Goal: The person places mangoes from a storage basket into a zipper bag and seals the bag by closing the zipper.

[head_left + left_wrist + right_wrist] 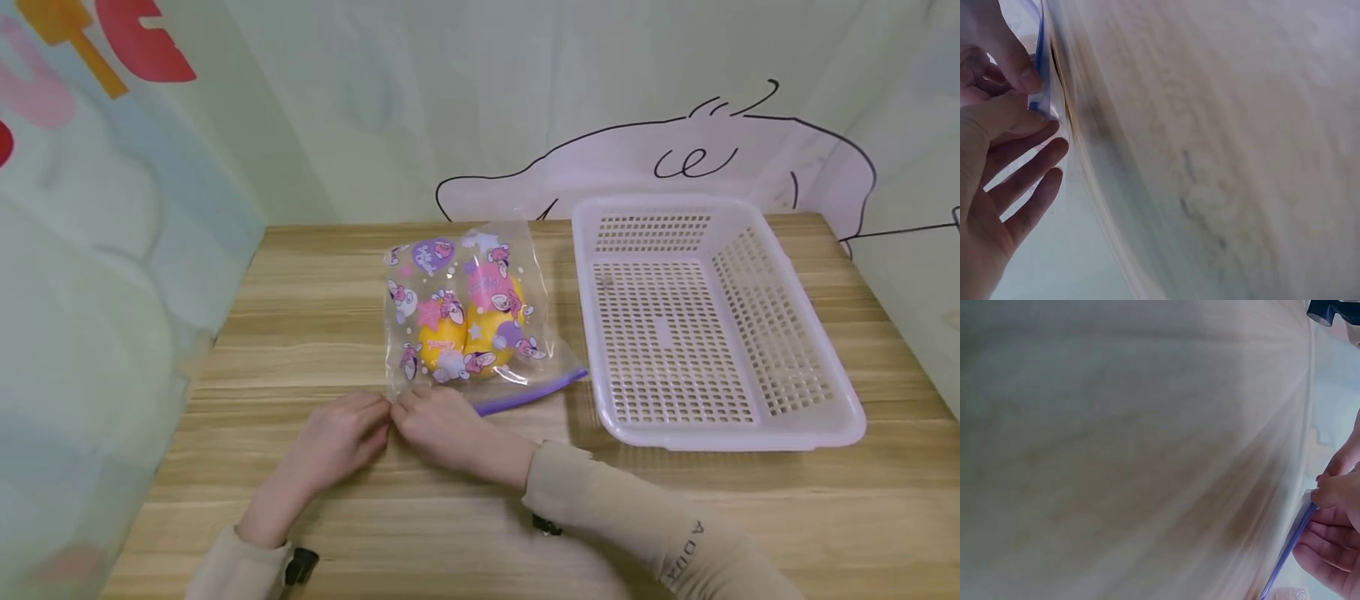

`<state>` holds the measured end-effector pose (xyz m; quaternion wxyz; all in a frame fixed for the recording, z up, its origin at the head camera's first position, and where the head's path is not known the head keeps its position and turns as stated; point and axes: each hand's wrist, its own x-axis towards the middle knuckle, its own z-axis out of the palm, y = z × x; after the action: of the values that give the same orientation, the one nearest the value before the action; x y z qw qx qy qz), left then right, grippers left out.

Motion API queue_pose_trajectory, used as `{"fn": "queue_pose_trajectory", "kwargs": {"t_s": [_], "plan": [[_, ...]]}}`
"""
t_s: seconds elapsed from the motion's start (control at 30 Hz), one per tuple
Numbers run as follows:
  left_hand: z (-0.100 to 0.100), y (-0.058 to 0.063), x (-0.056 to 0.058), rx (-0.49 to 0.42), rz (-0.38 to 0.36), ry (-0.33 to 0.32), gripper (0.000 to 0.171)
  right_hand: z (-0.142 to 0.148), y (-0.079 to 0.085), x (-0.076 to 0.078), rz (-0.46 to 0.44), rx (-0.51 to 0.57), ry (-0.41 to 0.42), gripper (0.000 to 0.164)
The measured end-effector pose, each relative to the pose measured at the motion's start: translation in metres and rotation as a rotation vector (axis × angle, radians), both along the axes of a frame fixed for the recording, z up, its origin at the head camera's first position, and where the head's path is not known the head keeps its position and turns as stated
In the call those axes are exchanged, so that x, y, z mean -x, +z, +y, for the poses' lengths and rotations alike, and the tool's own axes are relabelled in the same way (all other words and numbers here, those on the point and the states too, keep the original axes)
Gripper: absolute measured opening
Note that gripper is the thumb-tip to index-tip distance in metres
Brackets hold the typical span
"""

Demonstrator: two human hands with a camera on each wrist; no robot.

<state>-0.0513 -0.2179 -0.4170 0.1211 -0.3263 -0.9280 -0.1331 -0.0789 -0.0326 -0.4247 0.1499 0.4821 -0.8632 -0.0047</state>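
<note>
A clear zip bag (401,329) printed with pink and purple cartoon figures lies on the table, with yellow rounded objects (491,332) inside. Its purple zip strip (532,393) runs along the near edge. At the bag's near left corner, my left hand (341,437) pinches the strip's end between thumb and index finger; the left wrist view shows the other fingers (1032,206) spread loosely. Right beside it, my right hand (442,425) pinches the same strip, as the right wrist view shows at the zip strip (1288,547). The prints partly hide what the yellow objects are.
A white plastic basket (720,435) with a perforated floor stands just right of the bag. Behind the wooden table (300,317) rises a pale curtain-like backdrop (375,108) with a line drawing, and another printed panel stands at the left.
</note>
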Motion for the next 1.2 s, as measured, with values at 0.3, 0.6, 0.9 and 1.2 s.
{"fn": "queue_pose_trajectory", "kwargs": {"t_s": [0.3,0.6,0.9,1.2], "plan": [[-0.003,0.002,0.001,-0.011,-0.022,-0.008,0.016,0.0,0.002,0.0,0.009,0.013,0.018,0.018],[-0.007,0.002,0.007,-0.019,0.008,-0.035,0.015,0.004,0.002,0.005,0.014,0.019,0.01,0.019],[-0.009,0.004,0.011,-0.008,0.006,-0.03,0.015,0.02,-0.001,0.009,0.005,0.047,-0.001,0.014],[-0.011,0.01,0.016,0.001,-0.017,-0.023,0.019,0.036,-0.004,0.011,0.037,0.052,-0.016,0.015]]}}
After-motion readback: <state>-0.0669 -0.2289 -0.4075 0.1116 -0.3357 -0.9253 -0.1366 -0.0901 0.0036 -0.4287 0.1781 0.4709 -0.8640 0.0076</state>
